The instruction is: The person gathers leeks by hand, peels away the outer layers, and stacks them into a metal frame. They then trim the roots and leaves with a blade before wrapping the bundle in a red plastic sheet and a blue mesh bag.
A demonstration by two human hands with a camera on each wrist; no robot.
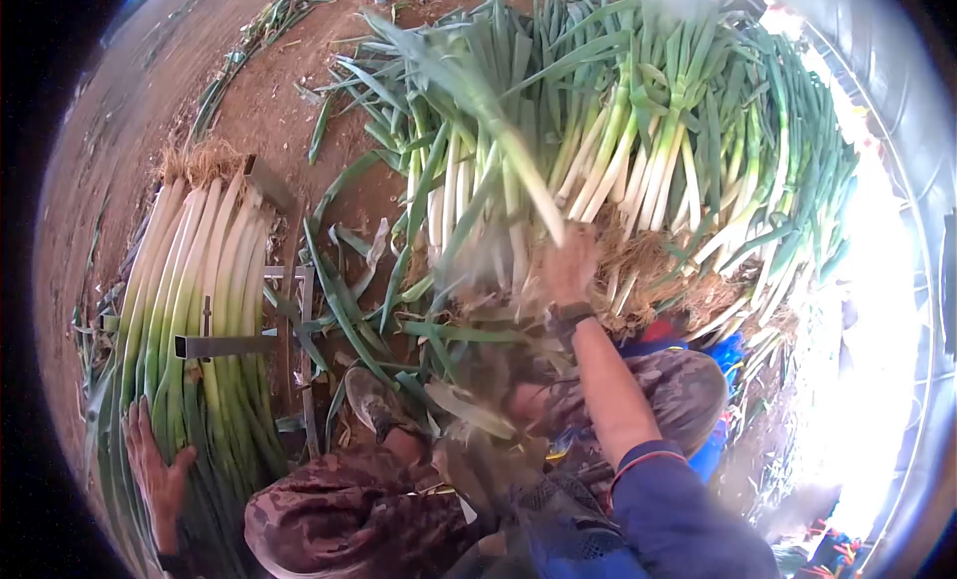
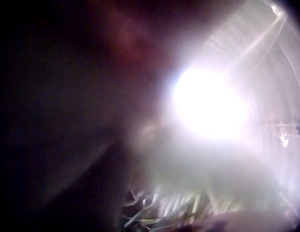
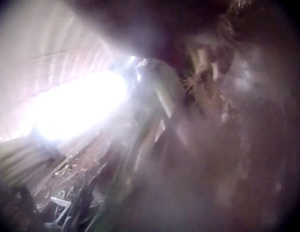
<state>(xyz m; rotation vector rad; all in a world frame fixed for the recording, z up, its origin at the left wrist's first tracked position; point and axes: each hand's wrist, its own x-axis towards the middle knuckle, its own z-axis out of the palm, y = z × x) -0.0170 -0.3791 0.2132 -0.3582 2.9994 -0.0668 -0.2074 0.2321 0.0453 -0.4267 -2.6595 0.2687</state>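
In the head view my right hand (image 1: 570, 265) grips one long green onion (image 1: 533, 180) near its white root end. Its leaves slant up and to the left over a big pile of green onions (image 1: 668, 150). My left hand (image 1: 158, 469) rests on the left side of a stack of cleaned green onions (image 1: 189, 270), fingers extended over the green leaves. That stack lies in a metal frame (image 1: 224, 346), roots at the far end. Glare and blur hide most of both wrist views; a blurred onion stalk (image 3: 164, 101) shows in the right one.
Loose leaves (image 1: 344, 280) litter the soil between stack and pile. The person's camouflage-clad knee (image 1: 319, 514) and shoe (image 1: 374, 400) are close to the frame. Bright plastic sheeting (image 1: 897, 180) lines the right side. Trimmed leaves (image 1: 249, 51) lie in a strip on the ground farther off.
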